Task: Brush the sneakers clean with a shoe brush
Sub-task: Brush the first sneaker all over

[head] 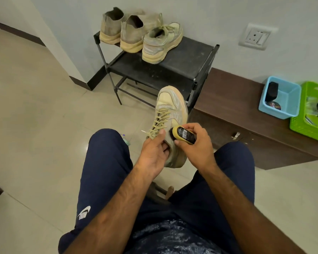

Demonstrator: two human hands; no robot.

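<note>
At frame centre, your left hand point(154, 153) grips the tan sneaker point(170, 114) at its collar, toe pointing up-frame, while your right hand point(196, 143) clasps the shoe brush point(184, 134), bristles against the sneaker's side. Three more dusty shoes point(141, 33) sit on the black rack point(182, 68) at upper centre.

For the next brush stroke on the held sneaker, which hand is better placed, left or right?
Right. The right hand grips the brush, bristles against the sneaker, while the left hand holds that sneaker steady near its laces.
</note>
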